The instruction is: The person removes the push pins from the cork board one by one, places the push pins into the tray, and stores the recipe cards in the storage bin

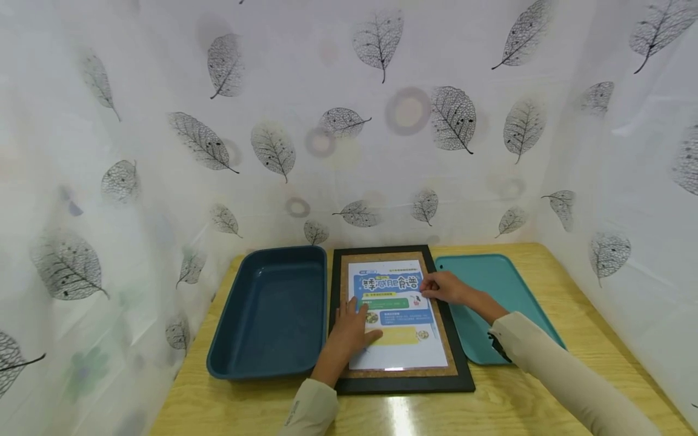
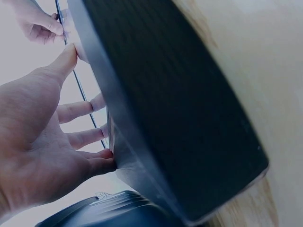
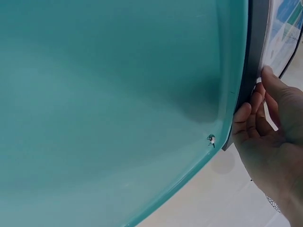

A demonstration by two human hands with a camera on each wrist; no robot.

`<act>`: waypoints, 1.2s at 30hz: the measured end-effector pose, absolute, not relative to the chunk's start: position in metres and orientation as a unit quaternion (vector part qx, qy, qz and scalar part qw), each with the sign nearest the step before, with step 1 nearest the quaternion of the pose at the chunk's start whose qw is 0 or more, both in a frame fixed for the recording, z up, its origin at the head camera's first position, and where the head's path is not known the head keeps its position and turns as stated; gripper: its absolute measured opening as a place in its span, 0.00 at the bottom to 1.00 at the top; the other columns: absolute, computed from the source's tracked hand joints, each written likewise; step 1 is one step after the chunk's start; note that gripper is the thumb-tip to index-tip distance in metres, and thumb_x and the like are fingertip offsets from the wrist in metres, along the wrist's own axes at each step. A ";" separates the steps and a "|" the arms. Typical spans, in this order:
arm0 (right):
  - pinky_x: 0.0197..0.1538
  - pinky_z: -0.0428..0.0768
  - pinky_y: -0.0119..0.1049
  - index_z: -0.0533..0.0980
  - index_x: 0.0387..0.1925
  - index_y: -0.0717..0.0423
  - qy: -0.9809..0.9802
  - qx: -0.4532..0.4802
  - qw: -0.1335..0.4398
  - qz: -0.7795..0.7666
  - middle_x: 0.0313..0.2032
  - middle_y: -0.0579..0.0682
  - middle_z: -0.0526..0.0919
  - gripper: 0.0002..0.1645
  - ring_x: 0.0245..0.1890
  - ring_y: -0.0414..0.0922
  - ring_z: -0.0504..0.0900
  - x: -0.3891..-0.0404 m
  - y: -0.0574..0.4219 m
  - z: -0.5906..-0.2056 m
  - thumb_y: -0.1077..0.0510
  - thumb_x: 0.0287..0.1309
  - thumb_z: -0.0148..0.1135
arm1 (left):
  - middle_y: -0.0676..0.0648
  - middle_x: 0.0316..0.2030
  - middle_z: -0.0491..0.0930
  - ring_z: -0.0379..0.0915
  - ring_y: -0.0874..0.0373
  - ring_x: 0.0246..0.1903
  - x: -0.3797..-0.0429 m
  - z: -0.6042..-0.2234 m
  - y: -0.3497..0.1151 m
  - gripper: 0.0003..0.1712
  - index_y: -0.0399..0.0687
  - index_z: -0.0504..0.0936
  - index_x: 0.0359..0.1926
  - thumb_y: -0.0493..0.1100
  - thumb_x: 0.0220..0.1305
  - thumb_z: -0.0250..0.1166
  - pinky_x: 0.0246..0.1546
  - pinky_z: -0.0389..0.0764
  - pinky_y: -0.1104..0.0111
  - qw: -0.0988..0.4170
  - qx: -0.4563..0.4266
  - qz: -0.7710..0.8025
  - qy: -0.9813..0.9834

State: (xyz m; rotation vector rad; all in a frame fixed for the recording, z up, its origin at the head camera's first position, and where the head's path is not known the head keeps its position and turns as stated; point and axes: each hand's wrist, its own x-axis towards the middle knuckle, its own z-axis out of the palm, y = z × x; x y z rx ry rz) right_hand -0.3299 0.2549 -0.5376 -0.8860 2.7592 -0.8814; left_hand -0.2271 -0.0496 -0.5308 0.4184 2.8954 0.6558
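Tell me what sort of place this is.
Probably a makeshift, screened-off workspace; the room beyond is hidden. A leaf-print curtain closes in the back, left and right of a wooden table, on which a framed poster lies.

Resting L hand (image 1: 349, 330) on poster (image 1: 400, 334), touching its R edge w/ R hand (image 1: 446, 286). Working on black-framed corkboard (image 1: 414, 384) — btwn deep blue bin (image 1: 278, 321) on L & teal tray (image 1: 507, 290) on R — atop wood table (image 1: 491, 412), facing leaf-print curtain (image 1: 349, 172).
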 end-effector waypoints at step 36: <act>0.34 0.76 0.34 0.79 0.37 0.60 0.913 -0.279 0.101 -0.279 0.32 0.48 0.81 0.04 0.31 0.39 0.75 -0.333 0.253 -0.533 0.64 0.71 0.63 | 0.30 0.77 0.56 0.46 0.29 0.77 -0.226 -0.529 -0.050 0.45 0.37 0.69 0.74 0.59 0.66 0.71 0.75 0.55 0.39 0.069 0.142 0.210 0.965</act>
